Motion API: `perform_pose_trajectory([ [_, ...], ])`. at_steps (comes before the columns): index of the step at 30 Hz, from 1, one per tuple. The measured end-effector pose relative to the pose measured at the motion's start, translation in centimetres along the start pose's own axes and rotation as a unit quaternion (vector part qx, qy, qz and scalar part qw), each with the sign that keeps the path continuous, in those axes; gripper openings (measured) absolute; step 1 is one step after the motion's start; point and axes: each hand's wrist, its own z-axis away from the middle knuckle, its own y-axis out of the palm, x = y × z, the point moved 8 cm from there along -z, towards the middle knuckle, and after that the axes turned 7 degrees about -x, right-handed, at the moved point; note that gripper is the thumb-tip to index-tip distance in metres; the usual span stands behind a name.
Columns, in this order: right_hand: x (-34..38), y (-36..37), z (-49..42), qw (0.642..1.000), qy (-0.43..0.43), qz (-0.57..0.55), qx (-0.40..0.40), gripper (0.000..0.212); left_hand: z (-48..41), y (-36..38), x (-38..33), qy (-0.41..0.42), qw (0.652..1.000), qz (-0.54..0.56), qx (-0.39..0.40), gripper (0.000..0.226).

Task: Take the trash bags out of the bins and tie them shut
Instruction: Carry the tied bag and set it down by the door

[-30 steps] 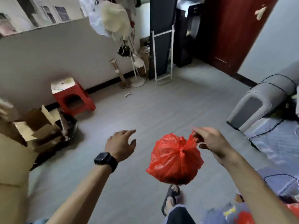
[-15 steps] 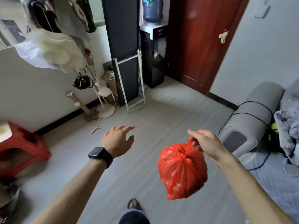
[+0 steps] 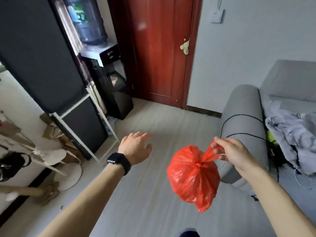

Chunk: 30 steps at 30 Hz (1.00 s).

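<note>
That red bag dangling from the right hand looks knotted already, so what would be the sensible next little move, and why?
Probably carry the red bag on toward the red door ahead. Its neck is already cinched into a knot, it hangs clear of the floor from the right hand, which pinches its handles, and the left hand is open and empty, free for the door handle.

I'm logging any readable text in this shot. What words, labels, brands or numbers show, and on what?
None can be read.
Water bottle: green label, print too blurred.
Black dispenser panel: pale marks, too small.
Smartwatch: screen dark.
Red bag: no print visible.
</note>
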Motion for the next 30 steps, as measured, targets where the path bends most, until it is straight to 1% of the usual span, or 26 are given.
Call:
perform_pose_trajectory([
  [2,0.9,0.5,-4.4,1.0,0.006,-0.006,-0.018,0.031,-6.0,0.3,-0.8,0.014,1.0,0.006,0.002,0.05],
  [6,2.6,1.0,-14.2,1.0,0.007,-0.013,-0.023,0.033,-17.4,1.7,-3.1,0.041,0.999,0.014,0.003,0.05],
  [9,3.6,0.2,-21.9,0.999,0.028,-0.001,-0.033,0.035,-25.7,3.1,-4.5,0.056,0.998,0.02,0.027,0.05],
  [13,5.0,-1.2,-30.1,0.997,0.056,0.011,-0.051,0.038,-35.0,4.3,-5.1,0.049,0.997,0.03,0.048,0.049],
  [17,6.2,-2.3,-38.3,0.994,0.078,0.01,-0.071,0.033,-43.5,5.9,-5.7,0.051,0.996,0.04,0.057,0.048],
  [20,6.3,-3.3,-46.9,0.991,0.096,0.008,-0.095,0.03,-51.9,8.5,-6.0,0.045,0.994,0.052,0.083,0.049],
  [23,6.0,-4.5,-54.2,0.984,0.129,0.006,-0.12,0.029,-59.6,11.0,-6.5,0.057,0.991,0.049,0.109,0.049],
  [25,6.1,-5.5,-58.5,0.978,0.15,-0.001,-0.143,0.028,-64.6,12.4,-7.3,0.066,0.988,0.049,0.131,0.05],
  [30,6.2,-7.7,-67.5,0.967,0.197,-0.032,-0.158,0.029,-75.6,14.3,-11.3,0.103,0.98,0.041,0.164,0.05],
])
